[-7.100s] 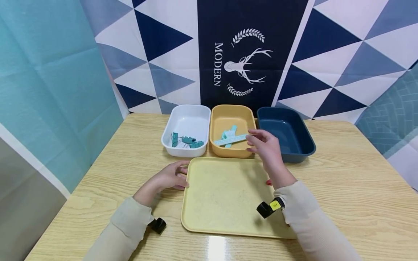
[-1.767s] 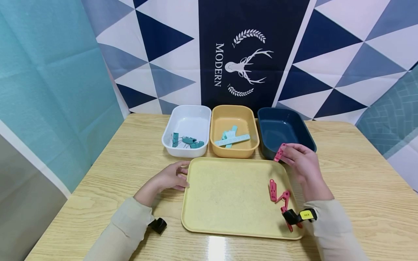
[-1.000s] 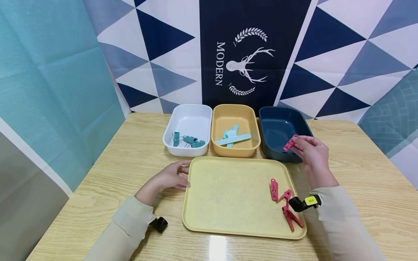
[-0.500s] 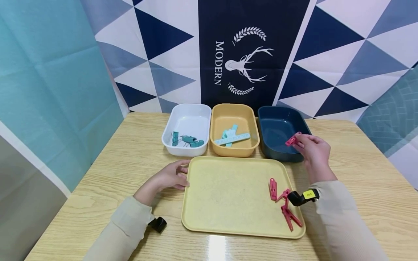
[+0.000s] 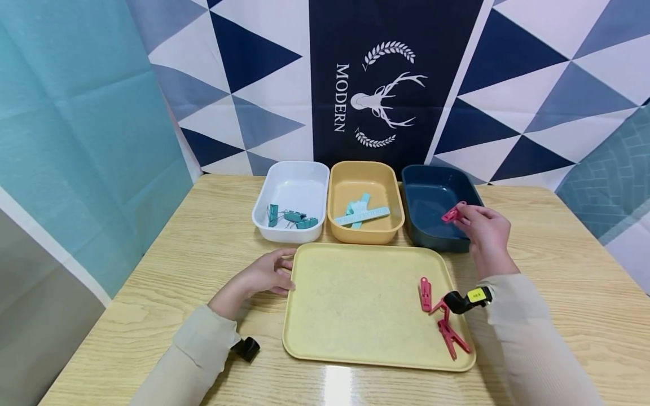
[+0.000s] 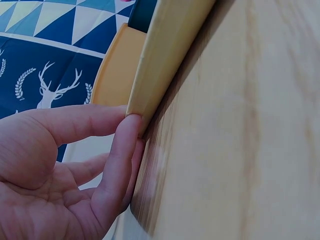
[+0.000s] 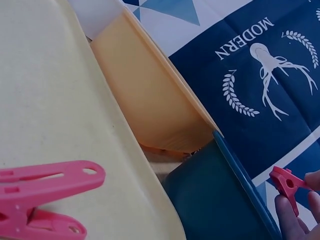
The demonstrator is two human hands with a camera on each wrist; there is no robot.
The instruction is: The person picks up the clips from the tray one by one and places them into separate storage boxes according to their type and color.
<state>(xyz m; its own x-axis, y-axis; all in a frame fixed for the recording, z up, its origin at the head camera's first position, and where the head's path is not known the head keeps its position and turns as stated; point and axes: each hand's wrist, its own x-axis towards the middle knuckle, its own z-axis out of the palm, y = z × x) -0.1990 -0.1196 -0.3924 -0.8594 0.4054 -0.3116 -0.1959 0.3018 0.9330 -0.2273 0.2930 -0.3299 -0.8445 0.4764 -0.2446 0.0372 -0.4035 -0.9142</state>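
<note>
My right hand point(image 5: 484, 228) pinches a pink-red clothespin point(image 5: 453, 212) by its end, above the front right part of the navy bin point(image 5: 417, 232). In the right wrist view the clothespin point(image 7: 286, 186) shows between thumb and fingers, over the bin's rim. Several more clothespins point(image 5: 425, 295) lie along the right side of the yellow tray point(image 5: 355, 304); the wrist camera partly covers one. At the tray's left edge, my left hand point(image 5: 266, 273) holds the rim. The left wrist view shows its thumb and a bent finger point(image 6: 131, 132) meeting there.
Behind the tray stand a white bin point(image 5: 291, 189) with several teal binder clips point(image 5: 294, 216) and an orange-yellow bin point(image 5: 363, 179) with a folded mint measuring tape point(image 5: 363, 216). The navy bin stands to their right. A patterned cloth point(image 5: 264, 113) hangs behind the table point(image 5: 203, 237).
My right hand has left the measuring tape in the orange-yellow bin, taken a clothespin and carried it right and back, over the navy bin. The left hand stays at the tray's edge.
</note>
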